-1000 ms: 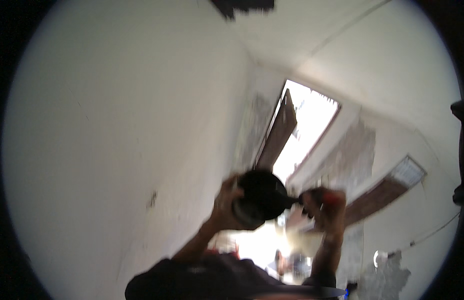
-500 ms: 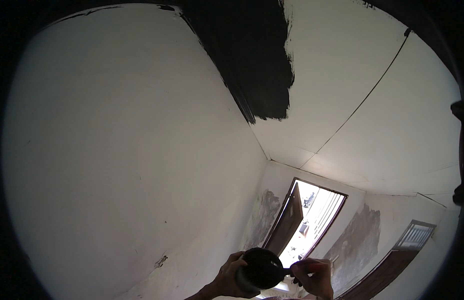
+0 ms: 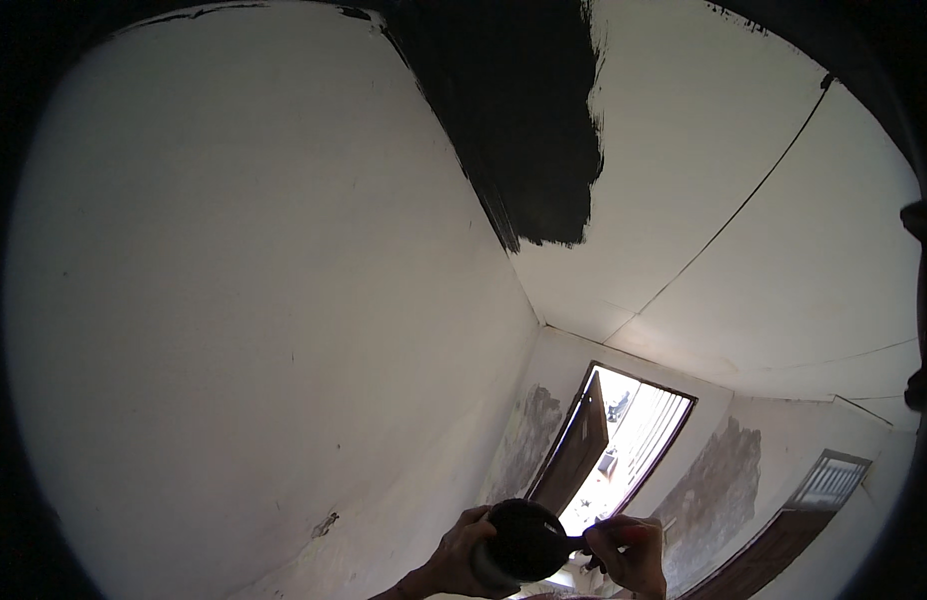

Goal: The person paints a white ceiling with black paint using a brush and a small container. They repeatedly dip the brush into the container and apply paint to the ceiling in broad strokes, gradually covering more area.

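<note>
At the lower middle my left hand (image 3: 456, 556) is closed round the side of a round paint pot (image 3: 524, 540), tilted so that its dark inside faces me. My right hand (image 3: 632, 558), beside it, grips the handle of a paintbrush (image 3: 578, 544). The brush reaches to the pot's right rim; its bristles are hard to tell from the dark inside. Overhead, a broad band of black paint (image 3: 514, 140) with a ragged edge runs along the pale ceiling (image 3: 704, 150) where it meets the left wall.
A large pale wall (image 3: 254, 300) fills the left, with a chipped spot (image 3: 326, 524) low down. Beyond my hands, a brown door (image 3: 576, 450) stands ajar in a bright doorway. Grey worn patches mark the far wall (image 3: 719, 475). A second brown door (image 3: 774, 550) is at right.
The view has shifted slightly, so the ceiling and walls sit a little lower and further right. Both hands keep their hold on the paint pot and paintbrush, nearly unmoved.
</note>
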### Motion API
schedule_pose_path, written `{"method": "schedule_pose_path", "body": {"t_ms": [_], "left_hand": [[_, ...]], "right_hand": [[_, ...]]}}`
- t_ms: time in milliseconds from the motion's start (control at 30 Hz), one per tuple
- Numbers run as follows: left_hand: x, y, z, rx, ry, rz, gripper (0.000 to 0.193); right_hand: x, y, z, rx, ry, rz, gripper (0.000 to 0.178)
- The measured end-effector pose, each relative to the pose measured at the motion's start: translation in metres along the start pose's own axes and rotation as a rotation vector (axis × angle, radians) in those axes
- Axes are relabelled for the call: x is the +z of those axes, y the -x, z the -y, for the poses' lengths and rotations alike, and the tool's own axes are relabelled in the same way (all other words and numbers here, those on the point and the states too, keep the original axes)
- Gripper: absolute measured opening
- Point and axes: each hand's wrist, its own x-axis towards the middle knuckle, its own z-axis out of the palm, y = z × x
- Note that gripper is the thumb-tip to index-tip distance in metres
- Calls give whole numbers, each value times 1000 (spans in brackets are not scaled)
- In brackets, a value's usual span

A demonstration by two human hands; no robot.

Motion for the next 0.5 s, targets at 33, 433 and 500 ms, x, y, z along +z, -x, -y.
{"method": "schedule_pose_path", "body": {"t_ms": [33, 433, 500], "left_hand": [[-1, 1, 0, -5, -1, 4, 111], [-3, 1, 2, -12, 58, 25, 109], [-5, 2, 7, 33, -30, -6, 101]], "right_hand": [[1, -1, -2, 15, 6, -70, 24], [1, -1, 1, 251, -19, -87, 21], [1, 0, -1, 200, -44, -112, 19]]}}
